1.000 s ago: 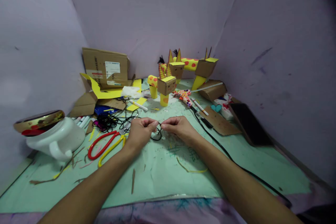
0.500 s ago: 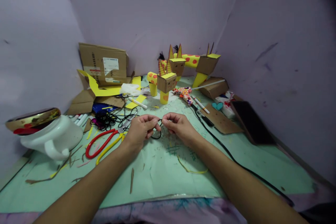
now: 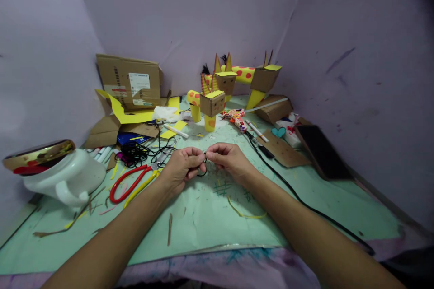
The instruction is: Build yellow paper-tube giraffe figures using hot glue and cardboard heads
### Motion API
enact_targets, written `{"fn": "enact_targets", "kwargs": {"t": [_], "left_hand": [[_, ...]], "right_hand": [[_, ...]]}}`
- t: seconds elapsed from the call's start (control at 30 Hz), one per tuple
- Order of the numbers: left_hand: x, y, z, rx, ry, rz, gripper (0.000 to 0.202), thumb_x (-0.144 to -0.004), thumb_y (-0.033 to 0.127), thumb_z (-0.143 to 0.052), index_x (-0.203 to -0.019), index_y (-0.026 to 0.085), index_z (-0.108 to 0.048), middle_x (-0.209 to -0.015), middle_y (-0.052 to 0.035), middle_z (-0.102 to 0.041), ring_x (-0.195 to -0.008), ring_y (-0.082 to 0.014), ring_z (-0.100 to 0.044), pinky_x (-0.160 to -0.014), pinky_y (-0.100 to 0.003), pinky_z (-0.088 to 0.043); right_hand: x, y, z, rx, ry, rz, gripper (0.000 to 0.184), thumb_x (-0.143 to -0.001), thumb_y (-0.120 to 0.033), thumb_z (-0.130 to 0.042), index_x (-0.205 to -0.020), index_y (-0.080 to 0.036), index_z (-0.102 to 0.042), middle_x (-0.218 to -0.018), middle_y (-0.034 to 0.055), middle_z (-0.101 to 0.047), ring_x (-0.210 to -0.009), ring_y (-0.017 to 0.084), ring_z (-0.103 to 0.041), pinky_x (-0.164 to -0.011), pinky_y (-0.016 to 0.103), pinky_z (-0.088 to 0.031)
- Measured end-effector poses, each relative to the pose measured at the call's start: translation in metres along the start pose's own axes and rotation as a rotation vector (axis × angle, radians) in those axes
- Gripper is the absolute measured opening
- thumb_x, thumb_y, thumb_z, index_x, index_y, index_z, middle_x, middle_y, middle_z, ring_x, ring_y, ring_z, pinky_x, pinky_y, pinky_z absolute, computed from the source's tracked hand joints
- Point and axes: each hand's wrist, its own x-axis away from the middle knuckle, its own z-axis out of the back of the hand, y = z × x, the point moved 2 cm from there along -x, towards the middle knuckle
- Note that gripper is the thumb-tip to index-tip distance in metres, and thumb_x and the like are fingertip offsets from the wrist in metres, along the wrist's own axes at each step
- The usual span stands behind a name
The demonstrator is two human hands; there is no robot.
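Observation:
My left hand (image 3: 183, 165) and my right hand (image 3: 229, 159) meet above the middle of the table, each pinching a thin black cord (image 3: 202, 172). A small loop of it hangs below the fingertips; the part between the fingers is mostly hidden. Left of my left hand lies a tangle of black cord (image 3: 135, 153). Scissors or pliers with one red handle (image 3: 117, 188) and one yellow handle (image 3: 142, 188) lie beside my left wrist. Beyond my hands stands a small yellow, red-spotted animal figure (image 3: 212, 104) with a cardboard head, and two similar figures stand behind it.
A white pot (image 3: 68, 178) stands at the left. A cardboard box (image 3: 130, 83) leans at the back. A patterned glue gun (image 3: 236, 118), its black cable (image 3: 288, 185) and a dark phone (image 3: 322, 151) lie on the right. Cardboard scraps and markers surround the work area.
My fingertips have drawn closer together over the cord, and the loop below them shows smaller. The whole view has shifted slightly; the objects on the table stay in place.

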Motion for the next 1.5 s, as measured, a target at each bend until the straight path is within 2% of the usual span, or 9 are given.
{"fn": "enact_targets", "kwargs": {"t": [0.23, 0.43, 0.6, 0.73, 0.97, 1.33, 1.5], "left_hand": [[0.001, -0.002, -0.001, 0.042, -0.103, 0.037, 0.031, -0.061, 0.033, -0.074, -0.071, 0.014, -0.051, -0.048, 0.0011, -0.059, -0.029, -0.0003, -0.031, -0.031, -0.015, -0.01], [0.001, 0.001, -0.001, -0.03, -0.075, 0.001, 0.028, -0.069, 0.037, -0.068, -0.07, 0.014, -0.051, -0.056, -0.0013, -0.063, -0.031, -0.0003, -0.033, -0.031, -0.015, -0.012], [-0.005, 0.002, 0.008, -0.088, 0.028, 0.004, 0.025, -0.063, 0.027, -0.07, -0.078, 0.011, -0.059, -0.057, -0.0028, -0.064, -0.031, -0.0004, -0.031, -0.033, -0.016, -0.013], [-0.007, 0.001, 0.01, -0.135, 0.073, 0.013, 0.023, -0.059, 0.026, -0.071, -0.071, 0.009, -0.061, -0.055, -0.0024, -0.062, -0.033, -0.0007, -0.032, -0.034, -0.017, -0.013], [-0.004, 0.0, 0.002, -0.179, 0.128, 0.029, 0.019, -0.053, 0.025, -0.07, -0.06, 0.011, -0.058, -0.039, 0.0052, -0.047, -0.032, -0.0015, -0.03, -0.033, -0.016, -0.014], [-0.003, 0.0, 0.0, -0.196, 0.124, 0.046, 0.015, -0.053, 0.023, -0.066, -0.058, 0.013, -0.056, -0.038, 0.0055, -0.046, -0.032, -0.0015, -0.03, -0.034, -0.016, -0.014], [-0.004, 0.0, 0.002, -0.246, 0.148, 0.054, 0.018, -0.055, 0.026, -0.067, -0.062, 0.011, -0.059, -0.045, 0.0017, -0.055, -0.031, -0.0013, -0.031, -0.033, -0.017, -0.013]], "right_hand": [[0.001, 0.004, -0.002, -0.117, -0.064, -0.048, 0.026, -0.056, -0.033, -0.077, -0.07, -0.015, -0.066, -0.048, -0.0065, -0.053, -0.04, 0.004, -0.035, -0.04, 0.02, -0.022], [0.002, -0.003, 0.002, -0.189, -0.031, -0.046, 0.028, -0.054, -0.035, -0.079, -0.064, -0.015, -0.062, -0.046, -0.0076, -0.046, -0.042, 0.004, -0.035, -0.041, 0.018, -0.023], [-0.002, -0.008, 0.011, -0.353, 0.04, -0.046, 0.03, -0.054, -0.035, -0.08, -0.069, -0.017, -0.063, -0.067, -0.0043, -0.053, -0.054, 0.005, -0.041, -0.041, 0.014, -0.029], [-0.003, -0.006, 0.013, -0.447, 0.012, -0.067, 0.025, -0.055, -0.03, -0.08, -0.068, -0.017, -0.063, -0.079, -0.0031, -0.058, -0.061, 0.005, -0.045, -0.047, 0.013, -0.038], [-0.003, -0.005, 0.008, -0.583, -0.038, -0.078, 0.023, -0.057, -0.024, -0.08, -0.067, -0.016, -0.061, -0.074, -0.0021, -0.065, -0.055, 0.004, -0.049, -0.048, 0.013, -0.043], [-0.002, -0.004, 0.005, -0.605, -0.076, -0.096, 0.025, -0.056, -0.024, -0.081, -0.066, -0.014, -0.06, -0.068, -0.0032, -0.065, -0.051, 0.003, -0.051, -0.047, 0.014, -0.045], [-0.002, -0.005, 0.006, -0.594, -0.042, -0.102, 0.027, -0.055, -0.026, -0.081, -0.066, -0.016, -0.059, -0.065, -0.0053, -0.062, -0.051, 0.004, -0.05, -0.047, 0.014, -0.044]]}}
